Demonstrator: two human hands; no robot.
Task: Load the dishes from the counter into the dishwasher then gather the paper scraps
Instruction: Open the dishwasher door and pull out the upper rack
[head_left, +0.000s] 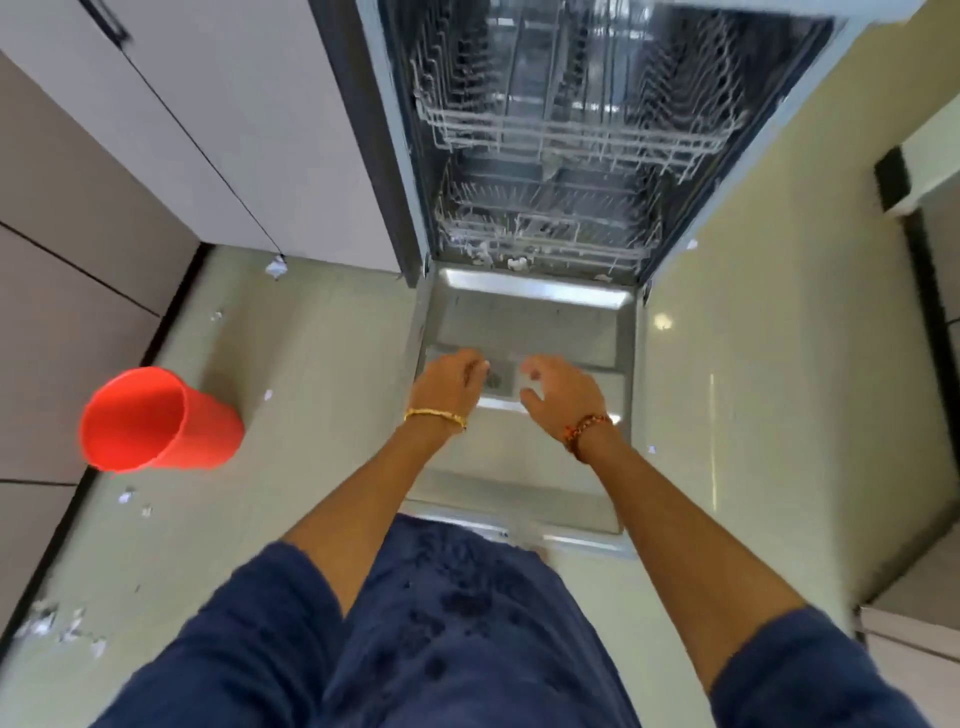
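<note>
Over the lowered dishwasher door (524, 332), the left hand (451, 382) hangs with fingers curled and the right hand (561, 387) with fingers loosely spread, both holding nothing, while paper scraps (57, 626) lie on the floor (291, 405) left of that door, near a red cup (156, 421).

A pale glossy floor (322, 467) is carrying a red plastic bucket (156, 421) on its left side, with white paper scraps (57, 626) lying scattered nearby
</note>
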